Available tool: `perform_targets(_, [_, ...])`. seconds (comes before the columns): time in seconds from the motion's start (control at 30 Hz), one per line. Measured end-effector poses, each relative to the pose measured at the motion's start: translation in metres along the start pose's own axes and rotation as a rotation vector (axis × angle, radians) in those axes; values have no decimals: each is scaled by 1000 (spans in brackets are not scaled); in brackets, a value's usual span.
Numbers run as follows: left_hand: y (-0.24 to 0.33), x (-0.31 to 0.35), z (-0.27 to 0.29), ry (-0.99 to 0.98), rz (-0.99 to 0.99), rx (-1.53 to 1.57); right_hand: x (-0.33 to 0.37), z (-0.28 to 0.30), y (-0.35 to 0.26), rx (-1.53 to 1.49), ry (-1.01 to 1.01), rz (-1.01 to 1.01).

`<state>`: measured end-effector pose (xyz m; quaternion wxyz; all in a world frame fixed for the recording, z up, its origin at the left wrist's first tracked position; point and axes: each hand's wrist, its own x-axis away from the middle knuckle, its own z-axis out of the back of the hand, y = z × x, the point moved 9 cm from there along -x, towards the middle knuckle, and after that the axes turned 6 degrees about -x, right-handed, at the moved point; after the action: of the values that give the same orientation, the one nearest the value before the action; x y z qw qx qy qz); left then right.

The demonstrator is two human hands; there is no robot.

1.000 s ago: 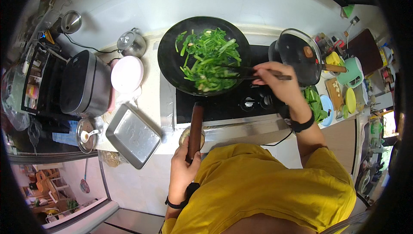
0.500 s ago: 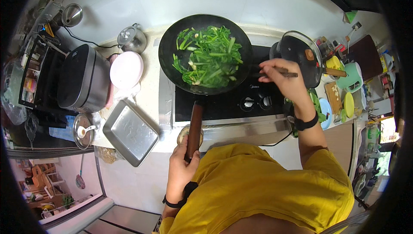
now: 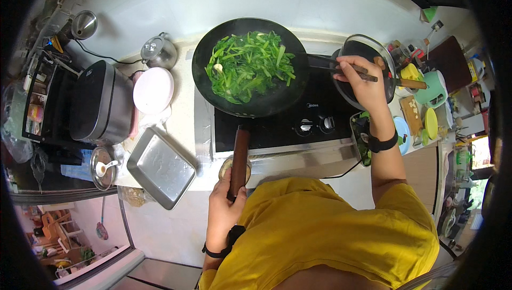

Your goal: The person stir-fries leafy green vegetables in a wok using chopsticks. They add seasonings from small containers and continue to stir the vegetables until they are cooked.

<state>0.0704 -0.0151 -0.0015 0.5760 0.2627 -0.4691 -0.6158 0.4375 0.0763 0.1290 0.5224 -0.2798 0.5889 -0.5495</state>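
A black wok (image 3: 290, 84) with a brown wooden handle (image 3: 241, 156) sits on the black glass gas hob (image 3: 256, 136). Chopped leafy greens (image 3: 248, 63) with pale garlic pieces are heaped in its left and middle part. My left hand (image 3: 226, 202) is closed around the handle's near end. To the right of the wok, my right hand (image 3: 360, 79) is closed on dark chopsticks (image 3: 325, 63) with brown ends. Their tips reach back toward the wok's right rim, apart from the greens.
At right stand a lidded pan (image 3: 354, 98), a green container (image 3: 429, 91) and a chopping board (image 3: 410, 111). Left lie an empty metal tray (image 3: 160, 167), a pink round lid (image 3: 153, 91), a steel pot (image 3: 160, 51), a rice cooker (image 3: 104, 103) and a spoon on a small lid (image 3: 104, 168).
My right hand has drawn the chopsticks up and right, out of the greens. The greens now sit further left in the wok. My left hand keeps its grip on the handle.
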Motion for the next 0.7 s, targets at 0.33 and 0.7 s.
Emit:
perform_targets(0.33, [3,0,1,-12,-5,6,25,-80,44,-462,-108,-103])
perform_targets(0.7, [5,-3,1,-17,-33,-5,16,-78,46,-218,-75,-61])
